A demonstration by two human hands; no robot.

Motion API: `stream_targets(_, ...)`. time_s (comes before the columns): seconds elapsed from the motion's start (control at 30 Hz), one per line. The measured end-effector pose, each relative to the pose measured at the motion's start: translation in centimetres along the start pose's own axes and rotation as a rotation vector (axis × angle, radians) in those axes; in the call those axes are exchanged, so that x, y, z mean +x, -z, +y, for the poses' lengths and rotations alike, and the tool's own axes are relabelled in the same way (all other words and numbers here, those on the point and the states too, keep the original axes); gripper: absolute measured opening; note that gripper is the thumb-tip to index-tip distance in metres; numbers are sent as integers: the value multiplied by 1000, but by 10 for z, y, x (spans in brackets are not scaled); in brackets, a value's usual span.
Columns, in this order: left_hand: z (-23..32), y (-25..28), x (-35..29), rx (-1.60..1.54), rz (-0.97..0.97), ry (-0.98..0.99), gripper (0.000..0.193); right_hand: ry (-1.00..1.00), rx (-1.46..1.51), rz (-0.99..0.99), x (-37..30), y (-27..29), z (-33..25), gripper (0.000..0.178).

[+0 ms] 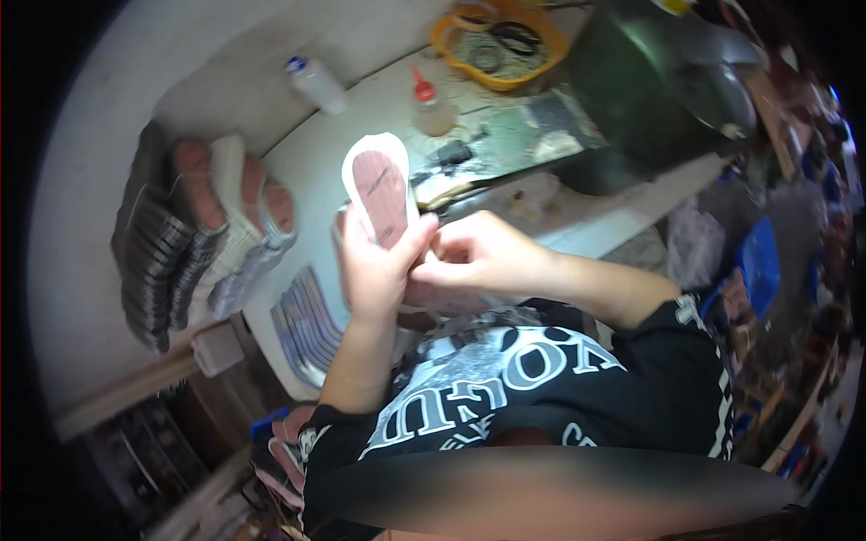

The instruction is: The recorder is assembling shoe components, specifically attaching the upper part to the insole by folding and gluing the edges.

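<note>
A shoe sole with a pinkish-brown face and a white rim stands tilted up in front of me, with a dark line across its face. My left hand is closed around its lower end, the thumb across the face. Close beside it, my right hand has thumb and fingers pinched together at the sole's lower right edge. Whatever the right fingertips grip is too small and blurred to make out. Below the hands, part of another pinkish piece shows near my shirt.
Footwear pieces are stacked along the left wall. A striped stack lies on the table's left end. Behind are a white bottle, a red-nozzled glue bottle and an orange basket. A large dark-green object stands right.
</note>
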State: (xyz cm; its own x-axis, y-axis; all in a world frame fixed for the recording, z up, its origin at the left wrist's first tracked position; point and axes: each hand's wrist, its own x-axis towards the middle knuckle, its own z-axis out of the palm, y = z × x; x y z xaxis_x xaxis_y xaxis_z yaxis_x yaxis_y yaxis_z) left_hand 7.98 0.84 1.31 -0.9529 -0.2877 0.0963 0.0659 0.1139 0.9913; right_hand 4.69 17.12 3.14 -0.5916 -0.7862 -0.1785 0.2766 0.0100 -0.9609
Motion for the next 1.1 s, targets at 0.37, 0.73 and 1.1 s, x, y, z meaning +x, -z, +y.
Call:
stream_targets(0.37, -4, 3, 41, 309, 115, -11, 33, -102, 277, 28, -24, 4, 26, 30)
stream_targets(0.73, -6, -18, 61, 258, 103, 110, 33, -142, 395, 134, -26, 22, 20, 28)
stream_targets(1.1, -6, -10, 83, 507, 1, 135, 45, -279, 578, 118, -20, 2, 22, 26)
